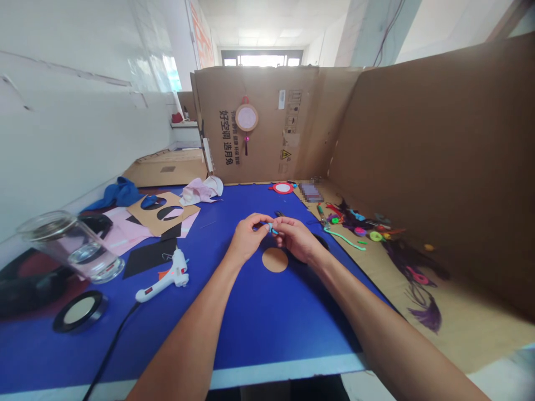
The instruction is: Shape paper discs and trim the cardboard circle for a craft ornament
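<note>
My left hand point(246, 236) and my right hand point(296, 238) meet above the blue table top point(251, 323). Both pinch a small light-blue piece point(272, 226) between their fingertips; what it is exactly is too small to tell. Just below the hands a round brown cardboard disc point(275, 259) lies flat on the blue surface. A dark item point(279, 214) shows just behind my fingers.
A white glue gun point(167, 277) with a black cord lies at the left, near a glass jar point(71, 245), a black ring point(79, 312) and cut cardboard point(163, 213). Colourful craft bits and purple tassels point(368, 231) lie at the right. Cardboard walls point(438, 167) enclose the back and right.
</note>
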`<state>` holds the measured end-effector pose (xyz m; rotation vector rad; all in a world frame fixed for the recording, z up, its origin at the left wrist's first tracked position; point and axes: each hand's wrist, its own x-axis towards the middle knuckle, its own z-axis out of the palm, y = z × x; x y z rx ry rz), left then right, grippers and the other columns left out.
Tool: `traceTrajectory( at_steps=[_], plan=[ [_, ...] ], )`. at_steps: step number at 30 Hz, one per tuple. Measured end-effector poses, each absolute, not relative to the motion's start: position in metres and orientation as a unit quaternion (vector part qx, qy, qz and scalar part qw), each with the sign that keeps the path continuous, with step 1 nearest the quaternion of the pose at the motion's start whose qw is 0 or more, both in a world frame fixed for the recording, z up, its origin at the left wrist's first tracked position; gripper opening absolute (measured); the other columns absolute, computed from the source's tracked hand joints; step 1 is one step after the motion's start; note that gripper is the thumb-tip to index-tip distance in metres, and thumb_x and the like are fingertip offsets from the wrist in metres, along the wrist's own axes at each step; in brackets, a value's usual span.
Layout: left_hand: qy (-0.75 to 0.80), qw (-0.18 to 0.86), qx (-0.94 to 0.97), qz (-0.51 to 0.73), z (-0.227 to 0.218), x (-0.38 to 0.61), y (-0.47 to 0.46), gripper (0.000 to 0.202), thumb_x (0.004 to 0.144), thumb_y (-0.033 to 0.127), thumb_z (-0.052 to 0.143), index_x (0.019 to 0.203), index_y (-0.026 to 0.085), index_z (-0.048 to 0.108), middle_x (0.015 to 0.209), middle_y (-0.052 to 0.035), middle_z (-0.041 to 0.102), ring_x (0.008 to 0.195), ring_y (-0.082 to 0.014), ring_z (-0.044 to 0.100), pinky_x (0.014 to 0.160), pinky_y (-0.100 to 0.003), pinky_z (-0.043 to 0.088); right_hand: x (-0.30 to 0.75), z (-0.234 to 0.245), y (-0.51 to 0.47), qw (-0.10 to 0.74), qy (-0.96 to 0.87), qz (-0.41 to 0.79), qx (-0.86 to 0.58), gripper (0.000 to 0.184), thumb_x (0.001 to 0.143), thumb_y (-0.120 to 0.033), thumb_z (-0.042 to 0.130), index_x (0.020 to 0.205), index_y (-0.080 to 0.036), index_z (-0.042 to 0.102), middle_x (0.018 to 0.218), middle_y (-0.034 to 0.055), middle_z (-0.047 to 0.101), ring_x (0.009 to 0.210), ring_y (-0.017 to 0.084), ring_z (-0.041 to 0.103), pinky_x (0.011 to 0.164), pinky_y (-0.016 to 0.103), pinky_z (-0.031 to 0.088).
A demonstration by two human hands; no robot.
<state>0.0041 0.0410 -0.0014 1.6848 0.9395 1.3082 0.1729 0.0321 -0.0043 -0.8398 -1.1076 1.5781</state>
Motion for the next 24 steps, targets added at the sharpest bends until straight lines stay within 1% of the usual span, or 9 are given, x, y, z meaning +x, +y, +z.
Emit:
traceTrajectory(
  at_steps=[4,8,12,14,16,18,21,24],
  plan=[
    [0.367,0.312,0.71,0.513,0.0016,0.0019,0.0394,0.015,0.085,0.019,0.065,0.092,0.023,0.079,0.097,-0.0044,0.074,0.089,-0.0181,0.065,0.077,-0.026,0.047,0.1736,-0.0026,0.0317,0.492,-0.437,0.666,-0.35,0.024,0.067,-0.033,0.084,0.076,-0.019,0.067,0.065,-0.0026,0.059,0.052,0.009,0.046,0.049,0.023,0.037],
    [0.381,0.272,0.726,0.504,-0.0004,0.0023,0.0388,0.015,0.087,0.02,0.063,0.088,0.023,0.077,0.09,-0.0031,0.073,0.084,-0.0174,0.063,0.075,-0.026,0.046,0.1745,-0.0043,0.0336,0.488,-0.434,0.668,-0.357,0.018,0.066,-0.029,0.079,0.074,-0.018,0.066,0.062,-0.0034,0.056,0.049,0.008,0.044,0.047,0.023,0.033],
    [0.406,0.301,0.702,0.502,-0.0036,0.0038,0.0406,0.012,0.086,0.022,0.063,0.084,0.022,0.075,0.082,-0.0022,0.072,0.077,-0.0167,0.063,0.071,-0.026,0.046,0.1744,-0.0072,0.035,0.483,-0.447,0.658,-0.366,0.015,0.067,-0.029,0.075,0.073,-0.018,0.065,0.062,-0.0035,0.055,0.049,0.008,0.043,0.047,0.023,0.032],
    [0.422,0.329,0.68,0.501,-0.0045,0.0043,0.0417,0.01,0.084,0.023,0.064,0.082,0.022,0.074,0.077,-0.0016,0.071,0.072,-0.0164,0.062,0.068,-0.025,0.046,0.1736,-0.0078,0.0349,0.486,-0.462,0.635,-0.384,0.018,0.07,-0.032,0.076,0.076,-0.019,0.066,0.064,-0.0029,0.056,0.052,0.01,0.046,0.05,0.023,0.035],
    [0.438,0.343,0.658,0.507,-0.0047,0.0042,0.0428,0.008,0.083,0.025,0.066,0.08,0.022,0.073,0.073,-0.0008,0.069,0.068,-0.0159,0.061,0.064,-0.025,0.045,0.1727,-0.0069,0.0341,0.509,-0.488,0.579,-0.41,0.02,0.073,-0.037,0.076,0.083,-0.021,0.068,0.071,-0.0015,0.06,0.06,0.013,0.053,0.056,0.025,0.042],
    [0.455,0.338,0.639,0.52,-0.0044,0.0037,0.0437,0.006,0.081,0.025,0.067,0.079,0.021,0.072,0.071,-0.0002,0.069,0.065,-0.0154,0.06,0.063,-0.025,0.045,0.1718,-0.0046,0.0325,0.541,-0.536,0.482,-0.434,0.02,0.077,-0.039,0.075,0.088,-0.023,0.069,0.08,-0.0002,0.065,0.07,0.016,0.057,0.065,0.028,0.047],
    [0.472,0.32,0.63,0.528,-0.0036,0.0036,0.0436,0.005,0.08,0.024,0.068,0.078,0.021,0.071,0.07,0.0002,0.068,0.064,-0.015,0.06,0.062,-0.025,0.045,0.1705,-0.0011,0.0294,0.554,-0.626,0.324,-0.443,0.015,0.083,-0.038,0.072,0.088,-0.023,0.071,0.086,0.0019,0.068,0.078,0.019,0.059,0.073,0.031,0.047],
    [0.474,0.31,0.637,0.523,-0.0031,0.0054,0.0412,0.005,0.081,0.022,0.067,0.076,0.021,0.07,0.069,0.0008,0.067,0.063,-0.0145,0.058,0.062,-0.024,0.044,0.1692,-0.001,0.0272,0.534,-0.678,0.244,-0.441,0.014,0.087,-0.037,0.07,0.087,-0.023,0.072,0.089,0.0038,0.069,0.08,0.02,0.059,0.076,0.033,0.046]
  ],
)
